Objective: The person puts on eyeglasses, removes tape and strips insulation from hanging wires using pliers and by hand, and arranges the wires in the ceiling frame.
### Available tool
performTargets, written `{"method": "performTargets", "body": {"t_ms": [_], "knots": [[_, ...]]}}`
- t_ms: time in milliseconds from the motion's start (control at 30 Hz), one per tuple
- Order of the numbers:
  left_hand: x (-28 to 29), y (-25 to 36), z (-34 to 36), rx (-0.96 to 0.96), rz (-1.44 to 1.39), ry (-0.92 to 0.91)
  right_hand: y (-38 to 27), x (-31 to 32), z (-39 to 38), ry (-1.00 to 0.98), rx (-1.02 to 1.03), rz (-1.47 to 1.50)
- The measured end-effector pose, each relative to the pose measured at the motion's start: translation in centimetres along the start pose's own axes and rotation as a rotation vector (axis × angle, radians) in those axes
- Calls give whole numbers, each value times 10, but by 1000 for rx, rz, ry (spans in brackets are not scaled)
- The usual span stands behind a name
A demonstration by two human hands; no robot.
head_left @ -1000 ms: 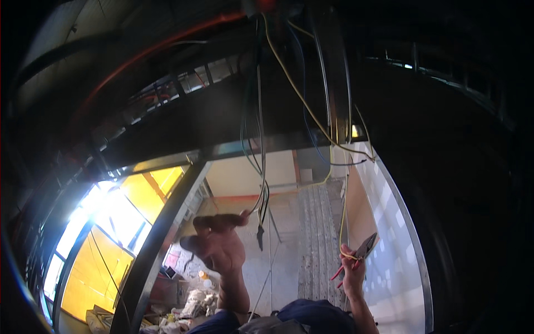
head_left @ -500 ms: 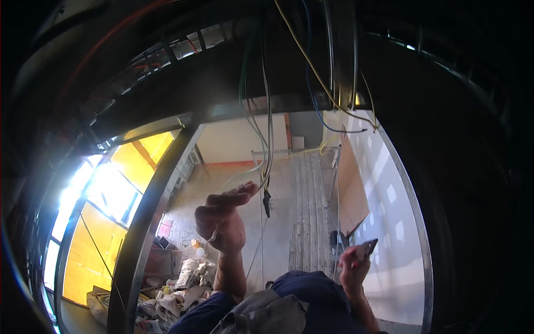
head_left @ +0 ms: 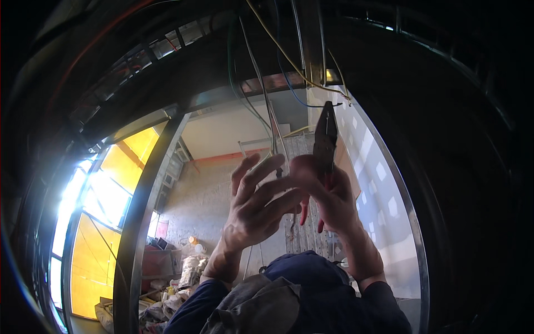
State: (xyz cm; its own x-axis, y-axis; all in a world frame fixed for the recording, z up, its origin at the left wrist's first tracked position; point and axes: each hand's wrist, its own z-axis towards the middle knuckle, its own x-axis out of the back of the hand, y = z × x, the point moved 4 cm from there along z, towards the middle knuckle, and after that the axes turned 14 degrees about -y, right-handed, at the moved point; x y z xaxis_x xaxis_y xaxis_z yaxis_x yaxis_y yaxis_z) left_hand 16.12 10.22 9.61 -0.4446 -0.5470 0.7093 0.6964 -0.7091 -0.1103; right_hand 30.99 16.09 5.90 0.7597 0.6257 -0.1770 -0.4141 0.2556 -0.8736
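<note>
- Two bare hands are raised close together in the middle of the scene, among hanging wires.
- Right hand (head_left: 336, 203): fingers curled firmly round a pair of pliers (head_left: 324, 142), thumb toward the left.
- Those pliers stand nearly upright, tips pointing to the far side, just right of the middle. The head is dark and tapers to a narrow nose, with a thin pale line between the jaws, which lie close together. The handles are red, their ends parted below the palm.
- Left hand (head_left: 250, 214): fingers loosely spread and partly bent, reaching toward the right hand. Whether they grip a wire, I cannot tell.
- Far of the left fingertips hang a pale wire (head_left: 259, 69) and a green wire (head_left: 230, 61), slim and gently curved.
- Near the plier tips, a yellow wire (head_left: 278, 43) and a blue wire (head_left: 305, 103) end on the right; contact with the tips is unclear.
</note>
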Motion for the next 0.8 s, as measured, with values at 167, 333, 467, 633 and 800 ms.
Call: {"method": "performTargets", "body": {"t_ms": [167,333,467,633,800], "knots": [[-1,4,-2,56,10,80,2,9,5,52,-128,175],[-10,-42,-15,415,-695,207,3,20,13,63,-145,218],[-56,-66,0,747,-1074,52,4,23,9,70,-133,180],[-75,-85,12,701,-1333,67,15,25,12,64,-122,183],[-73,-98,-1,698,-1804,14,31,43,26,321,82,-476]]}}
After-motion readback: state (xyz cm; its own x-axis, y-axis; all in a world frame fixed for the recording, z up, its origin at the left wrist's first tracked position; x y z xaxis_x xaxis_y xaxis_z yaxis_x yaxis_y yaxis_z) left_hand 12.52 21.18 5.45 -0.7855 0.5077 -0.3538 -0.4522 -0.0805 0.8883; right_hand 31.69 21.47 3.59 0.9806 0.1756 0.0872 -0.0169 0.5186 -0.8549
